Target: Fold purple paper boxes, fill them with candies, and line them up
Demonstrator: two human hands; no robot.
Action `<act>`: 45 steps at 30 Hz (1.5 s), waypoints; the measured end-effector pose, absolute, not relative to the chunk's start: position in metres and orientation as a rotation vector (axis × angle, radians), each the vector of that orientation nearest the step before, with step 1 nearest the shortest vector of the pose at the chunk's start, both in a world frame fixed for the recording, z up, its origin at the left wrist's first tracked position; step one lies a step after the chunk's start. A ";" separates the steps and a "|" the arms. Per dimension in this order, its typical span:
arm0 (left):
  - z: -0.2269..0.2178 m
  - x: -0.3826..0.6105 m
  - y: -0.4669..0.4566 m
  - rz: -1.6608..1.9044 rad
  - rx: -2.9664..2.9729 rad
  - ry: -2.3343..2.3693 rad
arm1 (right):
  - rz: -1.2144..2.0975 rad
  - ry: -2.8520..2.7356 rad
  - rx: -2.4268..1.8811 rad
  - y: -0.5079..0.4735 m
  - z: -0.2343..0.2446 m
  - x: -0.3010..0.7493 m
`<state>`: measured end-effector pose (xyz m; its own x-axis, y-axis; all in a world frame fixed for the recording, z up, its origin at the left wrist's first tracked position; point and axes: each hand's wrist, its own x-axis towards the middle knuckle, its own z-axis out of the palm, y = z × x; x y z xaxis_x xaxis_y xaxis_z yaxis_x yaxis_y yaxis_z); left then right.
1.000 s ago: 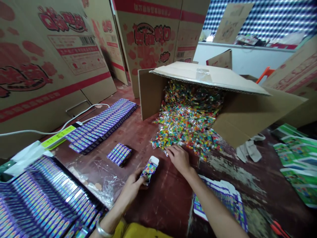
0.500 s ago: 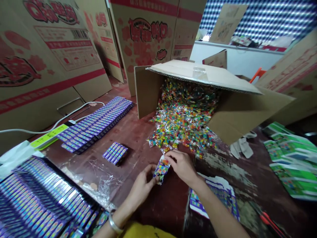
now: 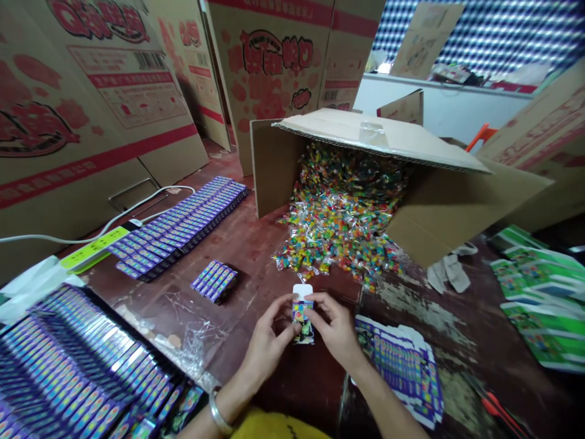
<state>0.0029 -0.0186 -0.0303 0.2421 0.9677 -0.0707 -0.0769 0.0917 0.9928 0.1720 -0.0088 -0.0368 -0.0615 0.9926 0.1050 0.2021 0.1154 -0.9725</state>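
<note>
Between my two hands is a small purple candy box (image 3: 301, 312) with its white top flap standing up. My left hand (image 3: 269, 335) grips its left side, thumb on the printed front. My right hand (image 3: 336, 326) pinches the right side near the top, fingers close to the opening. What lies inside the box is hidden. Just beyond, small clear packets of colourful candy (image 3: 338, 231) spill out of a large cardboard carton (image 3: 379, 137) tipped on its side. Flat unfolded boxes (image 3: 402, 366) lie in a stack right of my right forearm.
A small block of purple boxes (image 3: 214, 280) stands left of my hands, with a long row (image 3: 183, 225) behind it. More fill a tray (image 3: 77, 366) at lower left. A green power strip (image 3: 94, 249), green printed packs (image 3: 543, 299) and a red-handled tool (image 3: 498, 411) lie around.
My right hand has moved from the box's open top, where it held a candy packet, to its right side. The box is now more upright, and the packet is out of sight.
</note>
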 end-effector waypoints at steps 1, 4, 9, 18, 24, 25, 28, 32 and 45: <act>-0.030 0.003 -0.019 0.984 1.187 0.989 | 1.047 -1.415 -1.242 -0.010 -0.040 0.172; -0.031 0.005 -0.020 0.932 1.194 0.945 | 1.008 -1.371 -1.206 -0.011 -0.043 0.171; -0.031 0.008 -0.021 1.000 1.148 0.922 | 1.096 -1.229 -1.168 -0.012 -0.036 0.167; -0.034 0.000 -0.022 0.966 1.286 1.050 | 1.408 -1.249 -1.223 0.002 -0.033 0.175; -0.032 -0.004 -0.021 0.891 1.383 1.048 | 1.587 -1.184 -1.194 0.012 -0.034 0.181; -0.031 -0.004 -0.021 0.884 1.383 1.051 | 1.579 -1.202 -1.193 0.012 -0.034 0.181; -0.031 -0.006 -0.021 0.869 1.364 1.076 | 1.402 -1.355 -1.228 0.007 -0.032 0.180; -0.034 -0.010 -0.017 0.894 1.289 1.073 | 1.239 -1.639 -1.235 -0.009 -0.025 0.179; -0.034 -0.034 0.003 0.754 1.462 1.372 | 0.670 -2.134 -1.371 -0.023 -0.042 0.166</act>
